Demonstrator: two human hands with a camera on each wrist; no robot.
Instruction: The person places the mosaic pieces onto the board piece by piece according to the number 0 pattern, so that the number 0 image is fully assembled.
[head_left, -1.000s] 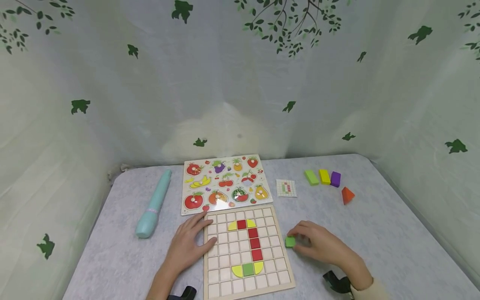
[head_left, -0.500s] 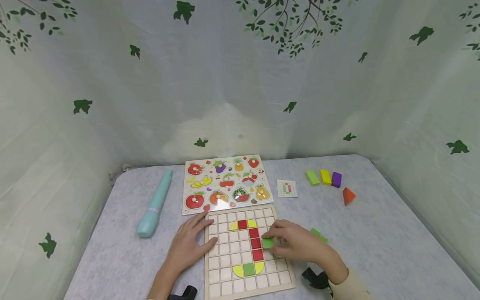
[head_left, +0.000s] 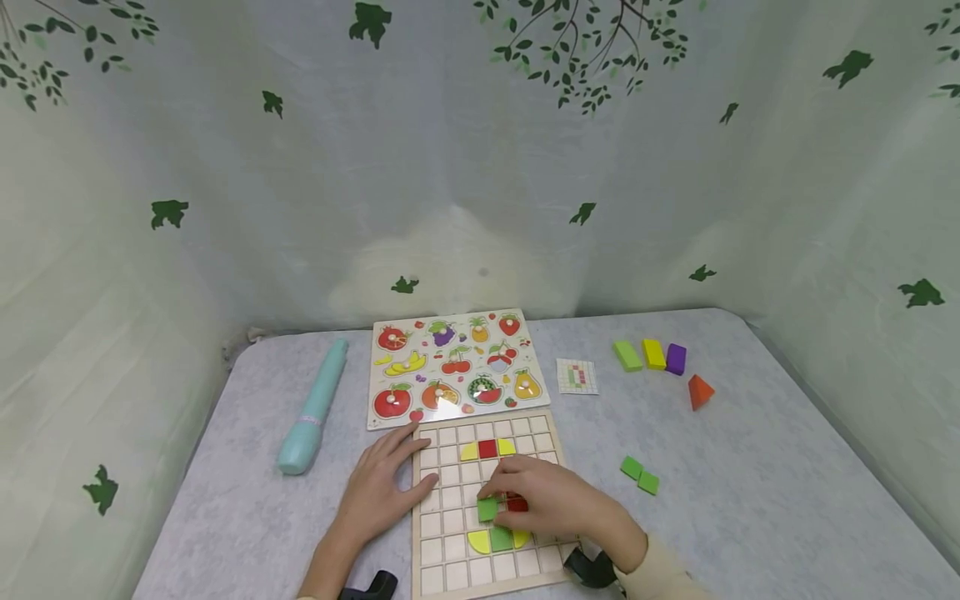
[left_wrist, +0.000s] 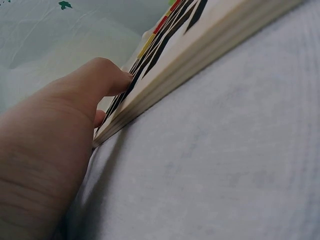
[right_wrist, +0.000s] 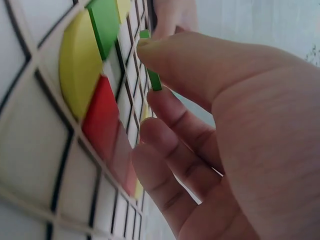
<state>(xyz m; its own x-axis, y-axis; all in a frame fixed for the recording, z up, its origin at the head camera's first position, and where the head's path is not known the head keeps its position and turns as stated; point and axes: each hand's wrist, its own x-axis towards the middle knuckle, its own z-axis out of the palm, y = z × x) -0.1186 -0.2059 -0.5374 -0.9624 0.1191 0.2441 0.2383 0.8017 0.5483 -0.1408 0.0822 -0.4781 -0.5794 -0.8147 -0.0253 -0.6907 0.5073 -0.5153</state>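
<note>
My right hand (head_left: 555,498) pinches a green square tile (head_left: 487,510) between thumb and fingertips, above the middle of a wooden grid board (head_left: 454,575). The right wrist view shows this tile edge-on, a little off the board's surface. In the grid lie a red tile (head_left: 487,448) between two yellow curved pieces, and a second green tile (head_left: 501,540) between two more yellow curved pieces (head_left: 479,542). A column of red tiles is mostly hidden under my right hand. My left hand (head_left: 382,483) rests on the board's left edge, thumb (left_wrist: 112,77) over the rim.
Two green tiles (head_left: 640,475) lie right of the board. Farther back are a light green block (head_left: 627,356), a yellow block (head_left: 654,355), a purple block (head_left: 676,359), an orange-red triangular block (head_left: 701,392), a pattern card (head_left: 577,377), a fruit puzzle (head_left: 457,367) and a teal tapered object (head_left: 313,408).
My right hand has carried the green tile from the table right of the board leftward over the grid, uncovering two green tiles on the table. My left hand has stayed on the board's edge.
</note>
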